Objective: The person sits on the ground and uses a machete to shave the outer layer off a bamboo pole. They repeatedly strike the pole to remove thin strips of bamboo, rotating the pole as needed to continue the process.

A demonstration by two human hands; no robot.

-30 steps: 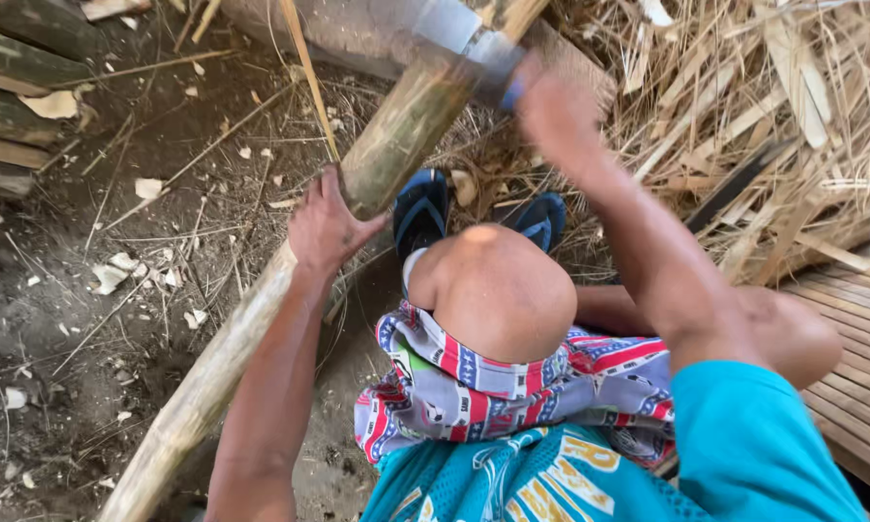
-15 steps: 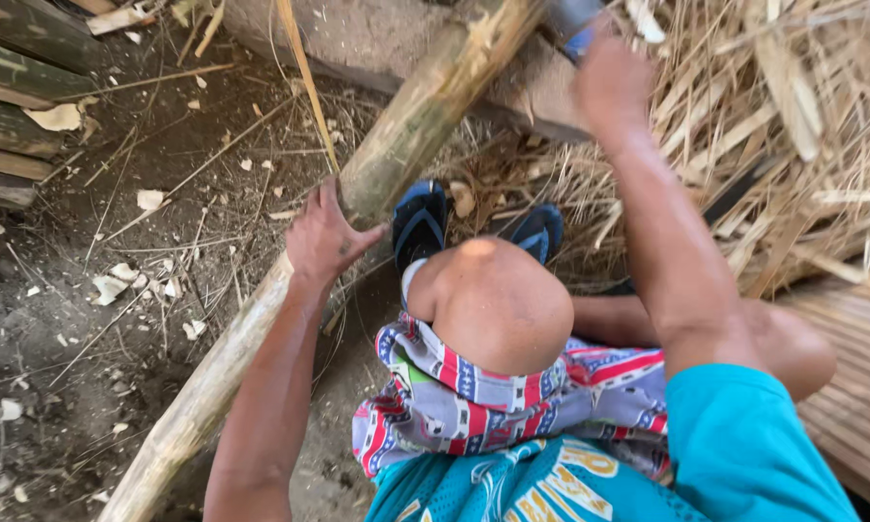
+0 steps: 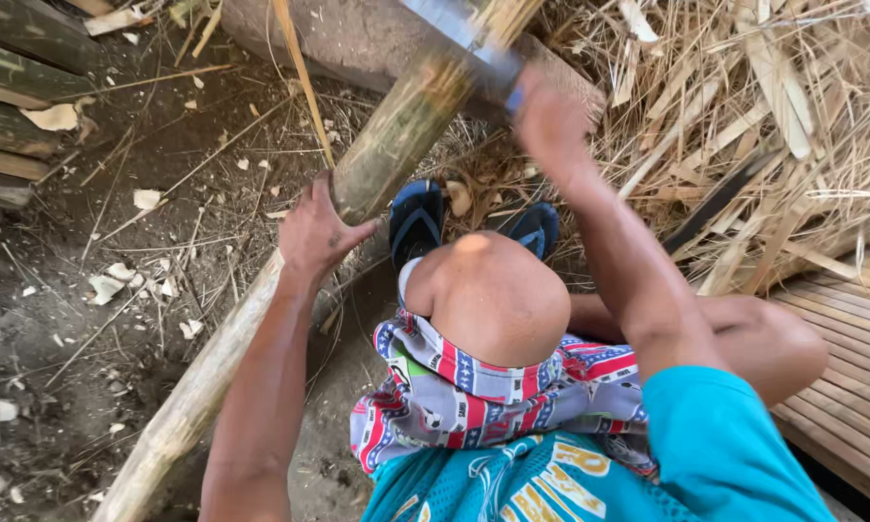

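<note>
Item: long green-and-tan bamboo pole (image 3: 377, 184), slanted across the dirt floor, steadied by the clasping left hand (image 3: 317, 230); right hand (image 3: 549, 121), clenched on a broad grey steel blade (image 3: 459, 34), has come down against the pole's upper end since a moment ago.

The single head-worn view looks steeply down from close above the seated person's knees, facing forward over a long greenish bamboo pole (image 3: 377, 174) toward dirt ground (image 3: 87, 367) and a heap of dry straw-coloured bamboo strips (image 3: 773, 106).
</note>
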